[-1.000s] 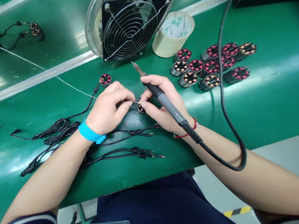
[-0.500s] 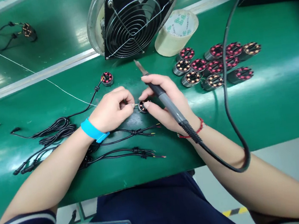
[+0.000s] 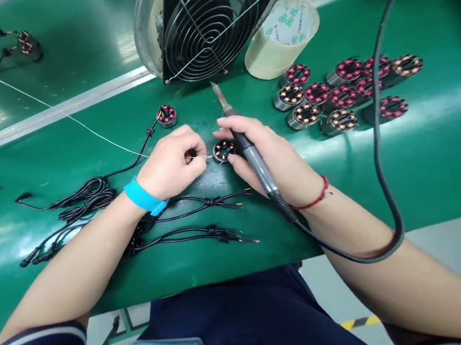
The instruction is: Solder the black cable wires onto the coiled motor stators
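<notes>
My right hand holds a soldering iron, its tip pointing up and away. The thumb and fingers of that hand are at the right side of a small round coil part with copper windings, standing on the green table. My left hand, with a blue wristband, is pinched at the left of the coil part, on thin wire ends. A thin white strand runs from the upper left to this hand. Below lie black cables with bared coloured ends.
A black fan stands at the back, beside a roll of tape. Several coil parts are grouped at the right. Another coil part with a cable lies behind my left hand. The iron's cord loops over my right forearm.
My right hand and the soldering iron have shifted slightly right, and its fingers have loosened around the coil part, which now shows more fully. The left hand stays pinched.
</notes>
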Demonstrator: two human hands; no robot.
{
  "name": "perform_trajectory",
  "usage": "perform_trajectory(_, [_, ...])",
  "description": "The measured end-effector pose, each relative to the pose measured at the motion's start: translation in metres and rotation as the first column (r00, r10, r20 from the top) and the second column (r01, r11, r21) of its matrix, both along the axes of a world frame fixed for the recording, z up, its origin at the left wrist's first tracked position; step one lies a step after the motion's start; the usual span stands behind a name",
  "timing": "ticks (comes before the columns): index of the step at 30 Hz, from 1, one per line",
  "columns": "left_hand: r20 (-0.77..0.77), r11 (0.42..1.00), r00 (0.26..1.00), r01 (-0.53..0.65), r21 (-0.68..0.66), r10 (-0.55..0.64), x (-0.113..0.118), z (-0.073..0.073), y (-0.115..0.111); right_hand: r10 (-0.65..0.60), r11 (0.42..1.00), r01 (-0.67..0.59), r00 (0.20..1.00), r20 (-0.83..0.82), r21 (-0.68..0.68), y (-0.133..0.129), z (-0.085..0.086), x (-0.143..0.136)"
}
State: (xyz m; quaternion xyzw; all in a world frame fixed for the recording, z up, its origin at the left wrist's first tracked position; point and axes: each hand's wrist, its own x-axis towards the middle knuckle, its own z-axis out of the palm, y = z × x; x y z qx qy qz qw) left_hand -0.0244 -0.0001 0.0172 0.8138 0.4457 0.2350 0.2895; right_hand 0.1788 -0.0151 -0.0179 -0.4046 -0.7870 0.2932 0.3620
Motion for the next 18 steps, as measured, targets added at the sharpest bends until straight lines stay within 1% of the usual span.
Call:
perform_trajectory(2, [-0.005,1.0,1.0,-0.008,0.009,0.008,0.001,0.0,-0.001,-0.041,0.999,0.04,0.998,-0.055,-0.007,-0.005,0.01,0.002])
perform_trajectory(4, [-0.012,1.0,1.0,-0.01,0.02,0.01,0.002,0.001,-0.002,-0.121,0.993,0.121,0.987,-0.103,-0.011,-0.013,0.024,0.005])
perform_trajectory(7, [-0.028,0.999,1.0,-0.009,0.034,0.01,0.005,0.001,-0.004,-0.236,0.972,0.236,0.966,-0.107,-0.02,-0.028,0.044,0.01])
perform_trajectory(9, [-0.041,0.999,0.999,-0.018,0.049,0.02,0.006,0.001,-0.005,-0.304,0.952,0.305,0.945,-0.118,-0.016,-0.039,0.049,0.012])
perform_trajectory(11, [-0.052,0.997,0.998,-0.036,0.068,0.04,0.008,0.0,-0.006,-0.352,0.934,0.358,0.919,-0.178,0.004,-0.049,0.044,0.012])
perform_trajectory(14, [-0.063,0.996,0.996,-0.061,0.07,0.065,0.01,0.0,-0.007,-0.352,0.924,0.38,0.893,-0.281,0.05,-0.059,0.026,0.008])
perform_trajectory(16, [-0.07,0.996,0.995,-0.067,0.063,0.071,0.01,0.001,-0.007,-0.343,0.921,0.383,0.888,-0.306,0.077,-0.063,0.015,0.006])
perform_trajectory(18, [-0.08,0.996,0.994,-0.07,0.063,0.075,0.01,0.001,-0.007,-0.341,0.914,0.389,0.89,-0.303,0.112,-0.064,0.01,0.005])
